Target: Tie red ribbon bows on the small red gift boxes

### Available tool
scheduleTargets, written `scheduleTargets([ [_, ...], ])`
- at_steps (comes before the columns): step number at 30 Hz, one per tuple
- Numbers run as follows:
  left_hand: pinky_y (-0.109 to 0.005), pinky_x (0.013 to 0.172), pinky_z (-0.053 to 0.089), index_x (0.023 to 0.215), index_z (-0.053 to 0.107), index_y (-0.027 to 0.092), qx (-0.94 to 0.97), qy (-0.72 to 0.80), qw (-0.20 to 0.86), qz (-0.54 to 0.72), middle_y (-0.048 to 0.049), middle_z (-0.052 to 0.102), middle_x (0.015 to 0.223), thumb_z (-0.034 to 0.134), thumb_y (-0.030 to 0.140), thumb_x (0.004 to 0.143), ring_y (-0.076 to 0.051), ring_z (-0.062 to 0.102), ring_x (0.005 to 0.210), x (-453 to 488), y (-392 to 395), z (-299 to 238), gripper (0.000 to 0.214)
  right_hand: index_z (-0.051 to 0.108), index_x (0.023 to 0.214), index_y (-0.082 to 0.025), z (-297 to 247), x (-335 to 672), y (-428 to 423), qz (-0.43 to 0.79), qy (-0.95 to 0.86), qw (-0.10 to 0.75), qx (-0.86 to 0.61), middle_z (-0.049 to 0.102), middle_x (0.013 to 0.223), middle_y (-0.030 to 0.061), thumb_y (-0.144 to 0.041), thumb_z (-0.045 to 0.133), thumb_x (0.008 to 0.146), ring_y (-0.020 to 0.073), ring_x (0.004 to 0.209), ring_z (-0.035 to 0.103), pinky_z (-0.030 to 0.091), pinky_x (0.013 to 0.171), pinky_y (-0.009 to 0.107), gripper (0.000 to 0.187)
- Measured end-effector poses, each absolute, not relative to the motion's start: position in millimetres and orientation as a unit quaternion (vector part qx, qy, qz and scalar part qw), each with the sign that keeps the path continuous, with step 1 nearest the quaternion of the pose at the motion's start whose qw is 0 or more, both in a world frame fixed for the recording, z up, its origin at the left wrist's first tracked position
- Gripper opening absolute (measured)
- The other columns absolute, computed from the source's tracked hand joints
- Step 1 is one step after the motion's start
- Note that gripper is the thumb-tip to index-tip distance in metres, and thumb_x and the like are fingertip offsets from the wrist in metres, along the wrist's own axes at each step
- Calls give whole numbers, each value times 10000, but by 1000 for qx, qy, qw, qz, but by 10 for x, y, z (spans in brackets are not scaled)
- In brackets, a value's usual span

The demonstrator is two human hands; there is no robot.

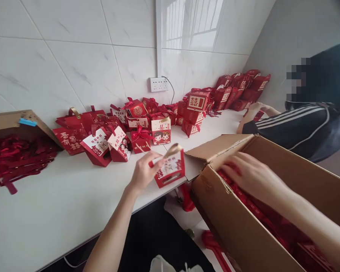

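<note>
Widest open lane: the bare front of the white table (59, 204), from its near edge up to the row of red gift boxes (116, 139) along the wall. Left end blocked by a heap of red ribbons (14, 158). Right end blocked by the open carton (243, 230); its flap (215, 149) lies over the tabletop. The small red box (170, 170) in your left hand (143, 173) narrows the gap beside that flap. Behind the flap you have a bare strip of tabletop (a co-worker's arm (274, 126) rests across its far end).
</note>
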State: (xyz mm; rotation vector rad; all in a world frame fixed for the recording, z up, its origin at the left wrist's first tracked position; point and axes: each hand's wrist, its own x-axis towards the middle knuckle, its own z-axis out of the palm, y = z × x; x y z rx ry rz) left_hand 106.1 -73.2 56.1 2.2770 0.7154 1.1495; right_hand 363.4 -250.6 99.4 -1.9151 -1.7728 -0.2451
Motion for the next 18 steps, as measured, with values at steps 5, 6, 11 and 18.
scheduleTargets([
  [5, -245, 721, 472, 825, 605, 185, 876, 168, 313, 325, -21, 643, 810, 497, 309, 873, -145, 603, 772, 1348, -845, 466, 171, 520, 1098, -208, 796, 3108, -1860, 74, -723, 331, -602, 625, 997, 89, -260, 475, 868, 220, 862, 614, 498, 751, 355, 240],
  [6, -253, 730, 475, 828, 604, 185, 876, 175, 313, 323, -23, 644, 821, 500, 309, 869, -150, 604, 785, 1351, -825, 462, 166, 514, 1093, -210, 753, 3069, -1779, 109, -715, 359, -590, 632, 969, 69, -239, 431, 885, 197, 842, 614, 493, 735, 331, 225],
  [11, -299, 805, 507, 937, 611, 190, 848, 215, 359, 325, -42, 675, 941, 562, 277, 816, -181, 629, 888, 1295, -825, 552, 157, 584, 903, -202, 705, 3057, -1633, 217, -646, 467, -564, 651, 843, 27, -291, 464, 881, 160, 783, 606, 471, 717, 288, 151],
  [18, -225, 680, 531, 857, 538, 188, 758, 241, 401, 454, -10, 640, 812, 608, 309, 802, -131, 633, 785, 1485, -1032, 509, 150, 629, 763, -205, 764, 2980, -1612, 196, -601, 503, -590, 642, 740, 4, -312, 562, 820, 145, 673, 588, 452, 653, 270, 139],
])
